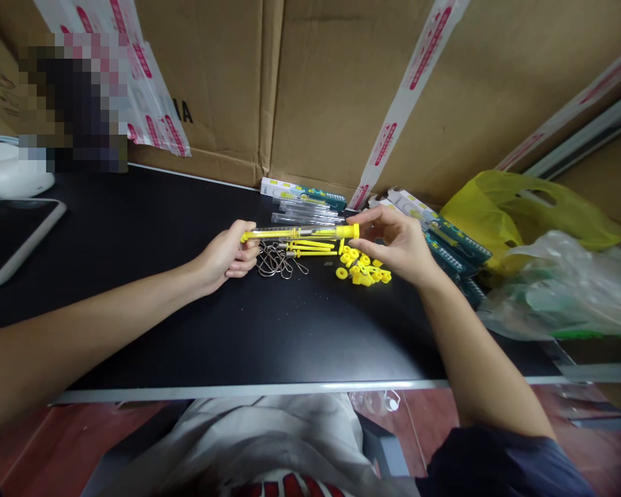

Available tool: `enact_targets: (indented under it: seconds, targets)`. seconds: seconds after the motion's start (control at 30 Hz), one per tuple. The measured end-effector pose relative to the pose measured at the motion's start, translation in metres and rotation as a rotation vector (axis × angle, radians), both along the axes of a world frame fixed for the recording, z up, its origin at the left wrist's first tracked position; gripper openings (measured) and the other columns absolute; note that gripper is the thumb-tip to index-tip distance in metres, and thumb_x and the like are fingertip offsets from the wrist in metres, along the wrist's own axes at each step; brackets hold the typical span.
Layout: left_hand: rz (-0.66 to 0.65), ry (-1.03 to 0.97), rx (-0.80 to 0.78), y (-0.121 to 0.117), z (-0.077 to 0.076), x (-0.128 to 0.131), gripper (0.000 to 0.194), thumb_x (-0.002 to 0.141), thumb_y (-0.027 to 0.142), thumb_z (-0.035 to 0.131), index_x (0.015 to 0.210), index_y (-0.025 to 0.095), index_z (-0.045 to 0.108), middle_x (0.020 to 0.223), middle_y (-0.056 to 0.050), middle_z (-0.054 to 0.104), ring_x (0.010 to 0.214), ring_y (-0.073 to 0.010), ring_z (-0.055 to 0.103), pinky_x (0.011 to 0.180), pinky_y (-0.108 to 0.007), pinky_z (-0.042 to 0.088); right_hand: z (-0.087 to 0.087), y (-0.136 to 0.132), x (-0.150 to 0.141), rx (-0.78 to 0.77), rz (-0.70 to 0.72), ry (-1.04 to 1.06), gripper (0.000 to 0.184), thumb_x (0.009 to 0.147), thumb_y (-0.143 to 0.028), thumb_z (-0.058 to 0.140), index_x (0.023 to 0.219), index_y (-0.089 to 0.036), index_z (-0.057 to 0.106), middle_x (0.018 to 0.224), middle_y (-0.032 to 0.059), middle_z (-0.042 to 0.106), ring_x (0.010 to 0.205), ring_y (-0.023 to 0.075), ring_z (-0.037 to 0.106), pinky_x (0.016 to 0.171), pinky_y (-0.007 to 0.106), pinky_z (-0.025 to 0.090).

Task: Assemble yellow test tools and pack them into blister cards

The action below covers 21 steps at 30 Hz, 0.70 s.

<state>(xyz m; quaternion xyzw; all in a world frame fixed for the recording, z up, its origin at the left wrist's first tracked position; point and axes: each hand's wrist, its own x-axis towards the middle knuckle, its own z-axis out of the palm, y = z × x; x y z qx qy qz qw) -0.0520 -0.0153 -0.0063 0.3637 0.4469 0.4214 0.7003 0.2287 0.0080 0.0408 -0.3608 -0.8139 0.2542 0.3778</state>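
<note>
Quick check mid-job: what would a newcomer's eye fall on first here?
Likely the clear tube at centre, its left end in the left grip, the right grip at its yellow cap. Next, the loose yellow pieces piled on the black table, and the yellow bag at right.

I can pass over black tabletop (269, 345), lower centre; yellow caps (363, 276), metal hooks (279, 262) block mid-frame, clear plastic bag (564, 290) right.

Black table (228, 345) against brown cardboard (341, 83), reddish tiled floor (430, 417) below
</note>
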Motion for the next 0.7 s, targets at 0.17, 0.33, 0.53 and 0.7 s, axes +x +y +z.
enact_targets:
  seconds: [0.17,0.33,0.53,0.7]
  targets:
    - [0.005,0.002,0.029,-0.0005,0.0006,-0.0002,0.038,0.094,0.030,0.032,0.058,0.020,0.034,0.043,0.009,0.020,0.031,-0.0044,0.016,0.028,-0.014,0.015,0.0026,-0.0007,0.0002,-0.019,-0.027,-0.021,0.033,0.073,-0.046,0.078,0.093,-0.021,0.068,0.092,0.0037,0.069,0.071,0.0138,0.060,0.063,0.027,0.050]
    - [0.024,0.013,0.046,-0.0020,0.0045,0.0020,0.037,0.094,0.029,0.031,0.058,0.021,0.033,0.043,0.009,0.021,0.031,-0.0044,0.016,0.028,-0.014,0.015,0.0028,-0.0014,-0.0012,-0.071,-0.029,-0.023,0.036,0.076,-0.054,0.072,0.087,-0.021,0.064,0.083,0.0023,0.066,0.071,0.0148,0.060,0.062,0.027,0.047]
    - [0.043,0.043,0.054,-0.0041,0.0077,0.0040,0.040,0.096,0.028,0.029,0.056,0.020,0.033,0.042,0.009,0.021,0.031,-0.0041,0.015,0.029,-0.014,0.014,0.0011,-0.0032,-0.0027,-0.082,0.022,-0.093,0.037,0.089,-0.054,0.056,0.079,-0.019,0.057,0.073,0.0008,0.062,0.061,0.0108,0.052,0.057,0.025,0.039]
    - [0.027,0.059,0.073,-0.0042,0.0055,0.0042,0.040,0.096,0.028,0.030,0.056,0.020,0.033,0.043,0.009,0.021,0.031,-0.0040,0.016,0.029,-0.015,0.014,0.0011,-0.0058,-0.0055,-0.059,0.041,-0.161,0.034,0.090,-0.051,0.058,0.082,-0.019,0.056,0.073,0.0002,0.059,0.064,0.0115,0.052,0.059,0.024,0.039]
